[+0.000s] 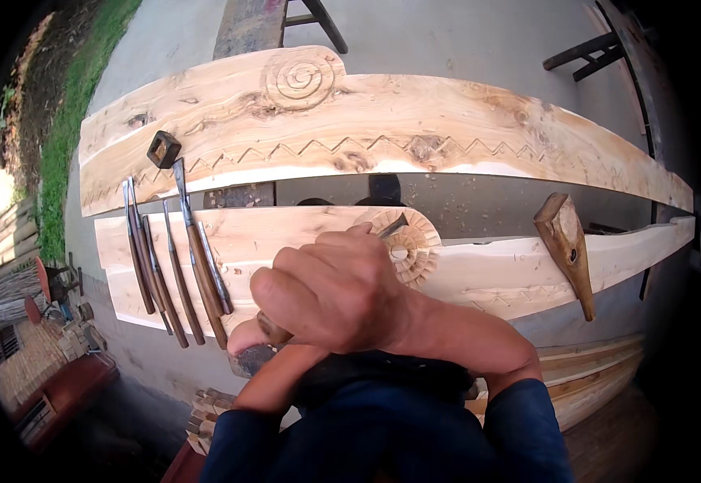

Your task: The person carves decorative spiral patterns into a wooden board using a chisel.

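Note:
My right hand (pixel 338 290) is closed around the wooden handle of a carving chisel (pixel 273 328), whose butt end shows near my thumb. Its metal blade (pixel 393 226) reaches out past the knuckles to a round, petal-like carving (pixel 423 238) on the nearer board (pixel 495 278). My left forearm (pixel 282 377) passes beneath the right hand, so the left hand is mostly hidden and its fingers cannot be made out. Left of my hands, several wooden-handled chisels (pixel 178 286) lie side by side across the board. To the right rests a wooden mallet (pixel 564 241).
The farther long board (pixel 463 109) bears a zigzag line and a carved spiral (pixel 303 78). A dark square block with a hole (pixel 163 150) sits on it. Trestles (pixel 592 56) stand beyond. Timber (pixel 588 374) lies lower right; cut wood blocks (pixel 207 414) lie lower left.

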### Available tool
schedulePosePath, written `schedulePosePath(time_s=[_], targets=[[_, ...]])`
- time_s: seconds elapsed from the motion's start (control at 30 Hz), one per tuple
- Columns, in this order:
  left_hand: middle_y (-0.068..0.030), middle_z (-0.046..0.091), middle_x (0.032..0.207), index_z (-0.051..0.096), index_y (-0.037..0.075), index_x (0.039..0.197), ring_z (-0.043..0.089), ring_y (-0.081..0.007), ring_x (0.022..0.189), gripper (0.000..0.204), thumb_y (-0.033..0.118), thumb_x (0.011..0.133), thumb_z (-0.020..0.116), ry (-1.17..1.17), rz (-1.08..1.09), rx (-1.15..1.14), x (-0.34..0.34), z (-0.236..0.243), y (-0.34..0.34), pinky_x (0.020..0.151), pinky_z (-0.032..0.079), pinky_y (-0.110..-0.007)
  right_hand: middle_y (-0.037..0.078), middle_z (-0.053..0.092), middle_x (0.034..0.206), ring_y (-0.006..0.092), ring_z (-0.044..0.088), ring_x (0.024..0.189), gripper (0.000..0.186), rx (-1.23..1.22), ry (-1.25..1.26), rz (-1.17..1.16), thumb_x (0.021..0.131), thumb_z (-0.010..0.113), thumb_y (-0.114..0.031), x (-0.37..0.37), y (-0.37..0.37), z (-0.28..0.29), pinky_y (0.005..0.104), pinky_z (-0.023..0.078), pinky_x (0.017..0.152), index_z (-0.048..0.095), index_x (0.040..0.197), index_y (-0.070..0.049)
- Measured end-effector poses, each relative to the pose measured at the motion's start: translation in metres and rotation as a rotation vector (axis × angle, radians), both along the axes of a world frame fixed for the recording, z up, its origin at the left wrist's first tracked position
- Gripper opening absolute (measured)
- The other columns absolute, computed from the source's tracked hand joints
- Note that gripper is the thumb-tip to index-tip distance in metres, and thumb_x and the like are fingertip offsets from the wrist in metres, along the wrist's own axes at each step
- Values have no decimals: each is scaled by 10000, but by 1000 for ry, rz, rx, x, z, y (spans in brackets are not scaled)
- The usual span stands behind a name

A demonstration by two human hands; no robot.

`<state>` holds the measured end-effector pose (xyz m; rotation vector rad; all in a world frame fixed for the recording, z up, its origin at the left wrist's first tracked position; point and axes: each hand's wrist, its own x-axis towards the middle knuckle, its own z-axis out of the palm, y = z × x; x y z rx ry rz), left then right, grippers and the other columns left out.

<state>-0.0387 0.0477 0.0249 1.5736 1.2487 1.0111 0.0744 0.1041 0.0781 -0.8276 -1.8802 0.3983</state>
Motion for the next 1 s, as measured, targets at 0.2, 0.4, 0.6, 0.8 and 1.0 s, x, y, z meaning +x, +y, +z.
schedulePosePath(time_s=[0.2, 0.4, 0.6, 0.8, 1.0], targets=[[-146, 743, 1346, 708, -1, 1364, 644, -303, 1332, 402, 295, 1092, 692, 288, -43, 58, 6, -14, 11, 1185, 462, -435, 34, 514, 644, 182, 595, 525, 480, -19, 88, 104, 897, 777, -477, -21, -12, -22, 335, 515, 490, 526, 786, -83], [-118, 783, 1303, 770, 13, 1284, 552, -348, 1452, 463, 414, 1123, 602, 310, 31, -152, 11, -18, 14, 1298, 306, -471, 88, 595, 660, 252, 666, 557, 565, -156, 176, 167, 852, 788, -564, -18, -13, -29, 387, 550, 512, 562, 805, -48], [-73, 790, 1283, 764, 67, 1254, 623, -417, 1391, 246, 227, 1074, 712, 252, 19, -137, 7, -25, 22, 1224, 436, -575, 177, 681, 1086, 500, 623, 1081, 870, -488, -244, 170, 868, 532, -875, -22, -19, -24, 667, 377, 1177, 713, 1059, -45], [-87, 798, 1204, 738, 59, 1217, 707, -320, 1298, 214, 212, 1069, 714, 165, 21, 53, 11, -39, 24, 1220, 428, -597, 186, 645, 1141, 506, 584, 1125, 887, -477, -140, 137, 846, 542, -878, -27, -9, -31, 688, 364, 1171, 692, 1107, -44], [-88, 800, 1188, 755, 61, 1186, 708, -305, 1298, 200, 211, 1056, 726, 259, -45, 31, 6, -40, 23, 1202, 442, -593, 196, 610, 1197, 513, 545, 1169, 909, -488, -104, 128, 824, 553, -882, -26, -6, -35, 709, 350, 1165, 671, 1155, -44]])
